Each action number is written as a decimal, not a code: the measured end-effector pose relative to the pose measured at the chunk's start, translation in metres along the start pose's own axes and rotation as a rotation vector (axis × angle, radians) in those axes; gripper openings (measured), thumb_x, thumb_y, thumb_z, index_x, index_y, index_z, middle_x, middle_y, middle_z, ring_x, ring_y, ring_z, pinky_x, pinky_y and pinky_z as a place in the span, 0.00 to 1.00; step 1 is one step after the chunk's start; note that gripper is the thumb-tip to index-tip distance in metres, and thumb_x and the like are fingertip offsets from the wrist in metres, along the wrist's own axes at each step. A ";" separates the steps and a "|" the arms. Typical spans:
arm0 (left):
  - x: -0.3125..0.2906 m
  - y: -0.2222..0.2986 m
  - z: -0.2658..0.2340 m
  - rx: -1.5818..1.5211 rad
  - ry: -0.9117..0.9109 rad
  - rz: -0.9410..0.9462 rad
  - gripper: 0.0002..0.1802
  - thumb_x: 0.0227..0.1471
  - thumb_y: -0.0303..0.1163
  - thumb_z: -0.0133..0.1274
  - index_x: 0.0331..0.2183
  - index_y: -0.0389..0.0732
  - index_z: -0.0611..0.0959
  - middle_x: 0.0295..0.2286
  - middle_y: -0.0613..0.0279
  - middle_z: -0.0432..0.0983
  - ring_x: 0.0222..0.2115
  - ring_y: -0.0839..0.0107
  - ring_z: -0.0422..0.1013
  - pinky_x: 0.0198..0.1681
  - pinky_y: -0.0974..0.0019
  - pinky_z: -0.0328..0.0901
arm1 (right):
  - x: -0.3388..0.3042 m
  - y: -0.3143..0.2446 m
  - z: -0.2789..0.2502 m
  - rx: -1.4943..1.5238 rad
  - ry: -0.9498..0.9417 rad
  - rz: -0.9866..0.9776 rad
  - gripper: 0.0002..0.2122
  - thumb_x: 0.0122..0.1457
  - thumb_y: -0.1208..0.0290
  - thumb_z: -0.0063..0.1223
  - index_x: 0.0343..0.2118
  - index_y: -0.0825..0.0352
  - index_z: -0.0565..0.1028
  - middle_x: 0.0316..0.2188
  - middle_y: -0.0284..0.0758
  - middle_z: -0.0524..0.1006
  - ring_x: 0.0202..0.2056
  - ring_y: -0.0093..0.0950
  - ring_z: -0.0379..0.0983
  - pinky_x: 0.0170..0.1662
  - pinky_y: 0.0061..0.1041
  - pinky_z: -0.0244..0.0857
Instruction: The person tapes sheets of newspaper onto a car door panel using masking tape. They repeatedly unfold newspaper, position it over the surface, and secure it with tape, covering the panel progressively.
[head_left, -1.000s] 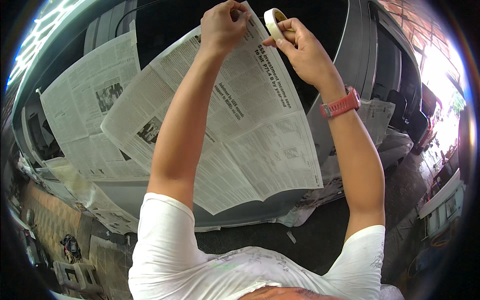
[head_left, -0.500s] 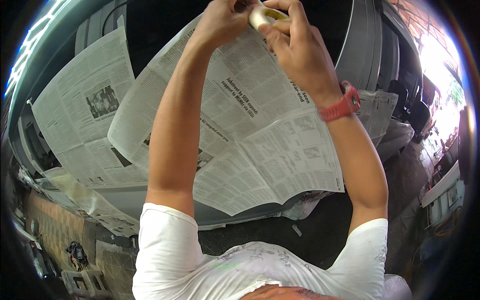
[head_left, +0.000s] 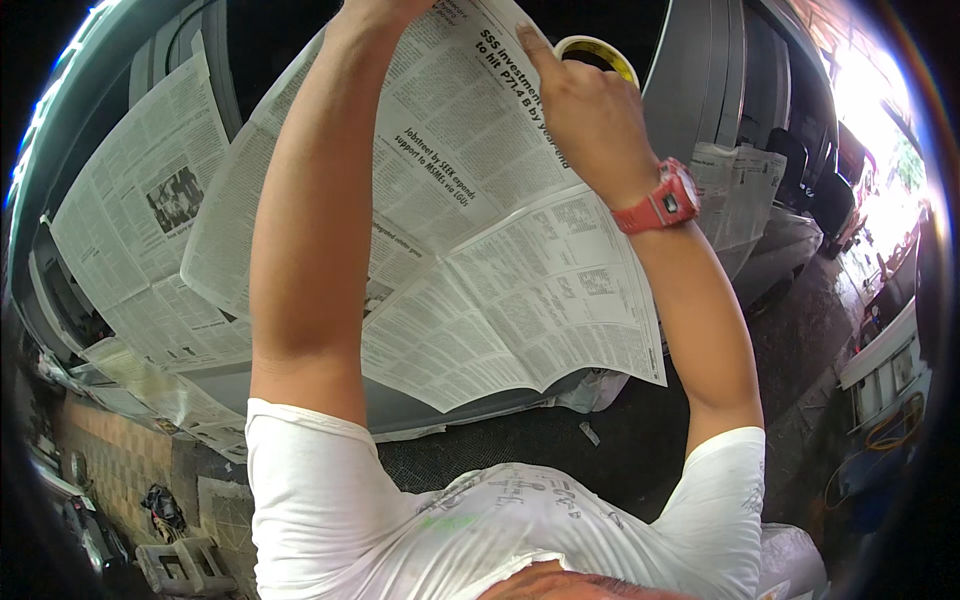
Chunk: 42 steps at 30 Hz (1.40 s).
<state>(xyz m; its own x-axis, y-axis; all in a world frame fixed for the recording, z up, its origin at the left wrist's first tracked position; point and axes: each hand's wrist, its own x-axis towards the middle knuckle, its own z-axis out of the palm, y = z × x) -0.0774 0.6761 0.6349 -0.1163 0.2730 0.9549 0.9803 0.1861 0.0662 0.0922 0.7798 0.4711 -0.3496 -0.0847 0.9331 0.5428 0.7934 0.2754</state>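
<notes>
A roll of masking tape [head_left: 624, 58], pale outside with a yellow inner ring, is held in my right hand [head_left: 597, 120]. That hand's index finger reaches out along the right edge of a newspaper sheet [head_left: 470, 270] and touches it. My left hand [head_left: 385, 8] is at the sheet's top edge, mostly cut off by the picture's upper border, so its fingers hardly show. The sheet hangs over a grey vehicle body, its lower edge loose and wavy. To the left, another newspaper sheet [head_left: 120, 220] covers more of the body.
A grey pillar panel [head_left: 700, 80] stands right of the tape. Further right, more newspaper [head_left: 740, 180] covers a panel. Clear plastic sheeting [head_left: 130, 375] hangs at the lower left. A grey plastic step stool [head_left: 185, 567] stands on the floor, and an orange cord [head_left: 893, 425] lies far right.
My left hand has moved up and left, away from the right hand. The right hand has come down a little with the tape roll, its index finger now stretched along the newspaper's edge.
</notes>
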 end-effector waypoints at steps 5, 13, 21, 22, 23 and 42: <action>0.001 0.005 0.011 0.017 -0.039 -0.059 0.16 0.68 0.37 0.53 0.47 0.34 0.83 0.43 0.35 0.85 0.49 0.38 0.80 0.55 0.43 0.73 | 0.005 0.002 0.013 -0.031 -0.096 0.021 0.27 0.60 0.77 0.57 0.65 0.72 0.75 0.25 0.44 0.85 0.27 0.39 0.87 0.31 0.38 0.81; -0.038 0.044 0.002 -0.156 0.268 -0.194 0.21 0.61 0.33 0.63 0.53 0.37 0.78 0.41 0.35 0.85 0.47 0.36 0.81 0.56 0.42 0.72 | 0.015 0.006 0.027 0.004 -0.135 0.064 0.25 0.62 0.76 0.55 0.64 0.70 0.76 0.27 0.44 0.85 0.29 0.39 0.87 0.34 0.41 0.80; -0.111 -0.026 0.097 0.396 0.067 0.703 0.37 0.70 0.55 0.53 0.74 0.57 0.67 0.74 0.65 0.59 0.75 0.64 0.53 0.78 0.50 0.49 | -0.002 0.023 0.020 0.284 -0.116 0.148 0.21 0.71 0.66 0.52 0.64 0.66 0.76 0.36 0.48 0.88 0.39 0.47 0.87 0.46 0.47 0.81; -0.114 -0.028 0.095 0.437 0.016 0.666 0.40 0.70 0.58 0.51 0.76 0.59 0.63 0.76 0.68 0.54 0.77 0.66 0.47 0.81 0.50 0.43 | -0.014 0.021 0.016 0.472 -0.123 0.215 0.20 0.74 0.62 0.50 0.65 0.63 0.74 0.39 0.50 0.87 0.42 0.52 0.86 0.52 0.51 0.79; -0.111 -0.029 0.095 0.406 0.021 0.682 0.41 0.69 0.60 0.49 0.76 0.59 0.62 0.76 0.68 0.53 0.78 0.67 0.45 0.81 0.50 0.42 | -0.035 0.018 0.010 0.567 -0.039 0.284 0.20 0.75 0.62 0.49 0.65 0.63 0.74 0.39 0.50 0.87 0.43 0.54 0.85 0.52 0.53 0.78; -0.211 0.027 0.149 0.237 -0.157 0.576 0.59 0.59 0.65 0.60 0.77 0.41 0.57 0.77 0.51 0.48 0.78 0.52 0.41 0.79 0.36 0.40 | -0.272 0.055 -0.032 0.611 -0.434 0.767 0.11 0.75 0.63 0.50 0.53 0.63 0.73 0.35 0.50 0.85 0.40 0.57 0.81 0.41 0.54 0.72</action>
<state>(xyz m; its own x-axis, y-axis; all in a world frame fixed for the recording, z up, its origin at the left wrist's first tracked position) -0.0504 0.7642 0.3922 0.3789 0.5231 0.7634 0.8327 0.1673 -0.5279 0.2418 0.8272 0.2395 -0.3843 0.6903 0.6130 0.3010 0.7214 -0.6237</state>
